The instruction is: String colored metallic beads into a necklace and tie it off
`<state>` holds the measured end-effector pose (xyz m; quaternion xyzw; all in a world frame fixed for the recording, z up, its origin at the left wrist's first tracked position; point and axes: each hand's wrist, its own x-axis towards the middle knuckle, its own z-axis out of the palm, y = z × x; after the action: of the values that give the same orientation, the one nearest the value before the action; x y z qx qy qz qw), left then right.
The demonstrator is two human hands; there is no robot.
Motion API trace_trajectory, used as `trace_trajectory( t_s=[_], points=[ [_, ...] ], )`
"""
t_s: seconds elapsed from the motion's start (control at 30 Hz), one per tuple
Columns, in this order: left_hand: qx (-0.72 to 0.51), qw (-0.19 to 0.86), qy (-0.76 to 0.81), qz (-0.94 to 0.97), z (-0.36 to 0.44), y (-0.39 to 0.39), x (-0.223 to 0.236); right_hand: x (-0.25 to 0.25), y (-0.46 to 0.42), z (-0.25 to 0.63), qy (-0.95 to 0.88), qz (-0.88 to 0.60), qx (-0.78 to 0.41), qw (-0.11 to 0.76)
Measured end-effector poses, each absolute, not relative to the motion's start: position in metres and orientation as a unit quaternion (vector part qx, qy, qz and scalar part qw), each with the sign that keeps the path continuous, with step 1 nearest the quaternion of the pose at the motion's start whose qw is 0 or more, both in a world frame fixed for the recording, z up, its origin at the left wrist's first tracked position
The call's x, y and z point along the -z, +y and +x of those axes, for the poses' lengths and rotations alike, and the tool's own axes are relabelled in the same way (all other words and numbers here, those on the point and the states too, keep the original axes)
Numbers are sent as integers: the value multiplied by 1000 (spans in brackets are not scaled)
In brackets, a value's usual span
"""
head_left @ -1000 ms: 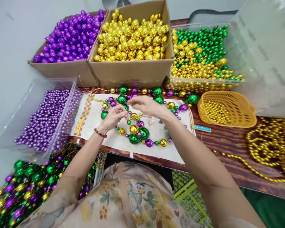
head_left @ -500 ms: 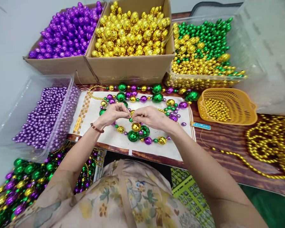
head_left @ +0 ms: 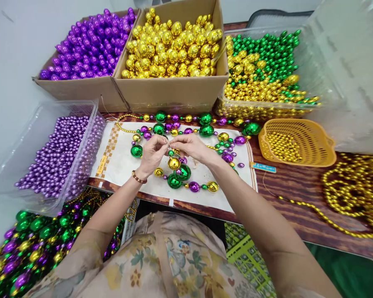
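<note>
Fingertips of my left hand [head_left: 153, 154] and my right hand [head_left: 191, 147] meet over the white cloth [head_left: 112, 174], both pinching a thin pale string [head_left: 170, 145]. Just below the fingers hangs a strand of beads, with a gold bead [head_left: 174, 164] above large green beads [head_left: 184, 172]. The strand, with purple, green and gold beads, loops over the cloth around my hands. Its far row [head_left: 188, 118] runs along the cloth's back edge. A few loose purple beads [head_left: 240, 165] lie at the right. My fingers hide the string's exact crossing.
Cardboard boxes of purple beads [head_left: 90, 49] and gold beads [head_left: 170, 45] stand behind. A clear bin of purple beads [head_left: 59, 153] is left; a green-and-gold bin [head_left: 264, 66] is back right. An orange basket [head_left: 317, 145] and gold bead chains [head_left: 351, 190] sit right; finished-looking strands [head_left: 37, 236] hang lower left.
My left wrist has swung right and its hand has turned more upright. The hanging gold and green beads have shifted slightly left. Both hands keep pinching close together.
</note>
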<state>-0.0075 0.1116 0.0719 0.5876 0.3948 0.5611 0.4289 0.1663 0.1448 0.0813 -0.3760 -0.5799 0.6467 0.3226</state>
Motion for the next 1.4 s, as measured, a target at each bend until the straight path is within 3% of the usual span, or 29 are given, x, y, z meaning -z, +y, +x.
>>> trace_trajectory(
  t_s=[0.17,0.37,0.47,0.57,0.73,0.93,1.23,1.4],
  points=[
    [-606,360,412,577,6,110,-61,-84,145,159,-568,-402,-642,322],
    [-631,424,407,507,3,109,-63,-84,141,186,-595,-523,-438,425],
    [-599,486,425,474,-6,108,-63,-85,129,209,-471,-454,-539,530],
    [-587,547,412,432,-8,107,-63,-82,115,216,-359,-343,-652,573],
    [-584,614,367,382,-2,102,-65,-62,101,200,-304,-325,-703,555],
    [-491,646,407,419,-14,88,-55,-44,96,193,-376,-374,-667,523],
    [-393,678,391,482,-34,92,-65,-102,116,138,-575,-317,-582,480],
    [-436,629,434,476,-43,87,-66,-98,131,124,-597,-345,-552,469]
  ],
)
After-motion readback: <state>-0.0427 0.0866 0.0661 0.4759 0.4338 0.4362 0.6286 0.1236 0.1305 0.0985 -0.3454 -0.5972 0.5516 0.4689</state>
